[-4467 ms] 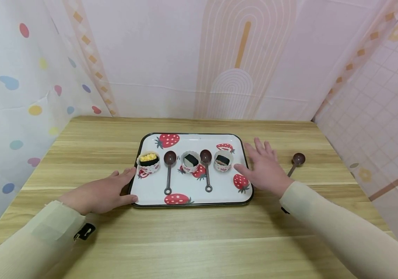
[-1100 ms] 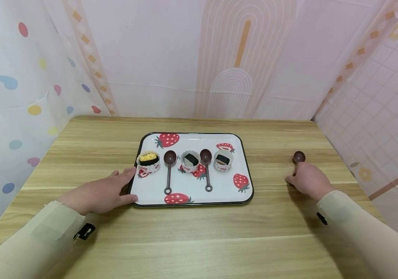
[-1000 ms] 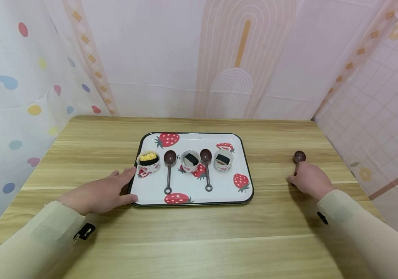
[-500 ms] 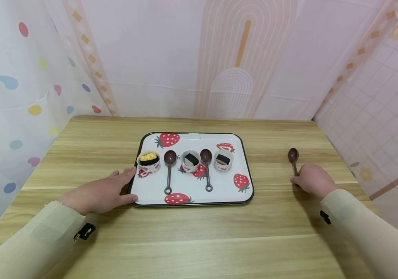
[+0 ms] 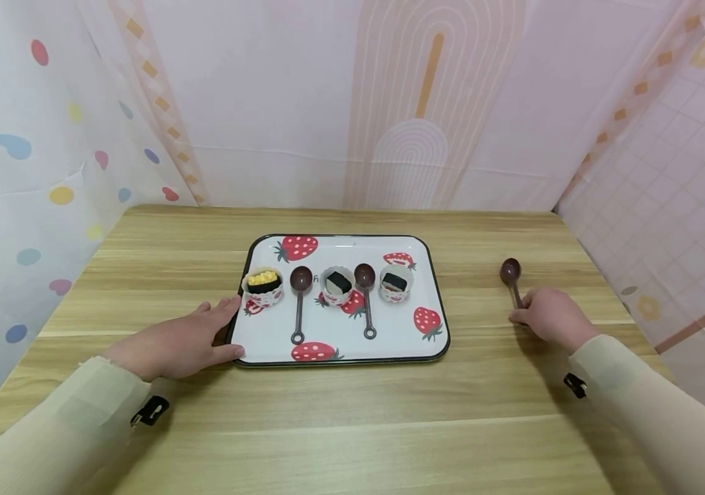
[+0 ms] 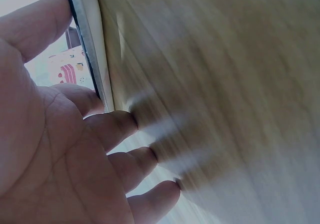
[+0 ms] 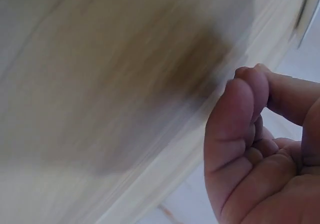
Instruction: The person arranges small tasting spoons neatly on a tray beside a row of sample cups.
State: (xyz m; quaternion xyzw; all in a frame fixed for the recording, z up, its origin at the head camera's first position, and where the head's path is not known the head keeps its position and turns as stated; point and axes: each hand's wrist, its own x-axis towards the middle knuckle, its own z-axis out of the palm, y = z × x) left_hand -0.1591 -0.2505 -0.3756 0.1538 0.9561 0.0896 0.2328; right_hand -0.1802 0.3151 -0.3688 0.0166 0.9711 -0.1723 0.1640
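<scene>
In the head view my right hand point(image 5: 553, 316) pinches the handle of a dark brown measuring spoon point(image 5: 510, 271), low over the table right of the tray. Its round bowl points away and slightly left. The right wrist view shows thumb and fingertips point(image 7: 257, 87) meeting, with the spoon hidden behind them. My left hand point(image 5: 182, 344) rests against the left rim of a white strawberry-print tray point(image 5: 383, 350), fingers extended. In the left wrist view its fingertips point(image 6: 167, 196) reach the tabletop, and the thumb lies over the rim.
On the tray stand a paper cup of corn-topped sushi point(image 5: 264, 285), two cups with seaweed-wrapped pieces point(image 5: 337, 285) point(image 5: 395, 283), and two more brown measuring spoons point(image 5: 299, 302) point(image 5: 366, 302) between them. A patterned curtain point(image 5: 266, 103) hangs behind the wooden table point(image 5: 328, 426).
My right hand has left the tray's right side and taken hold of the spoon's handle. Over the last second the spoon's bowl has swung leftward. The left hand and tray look unchanged.
</scene>
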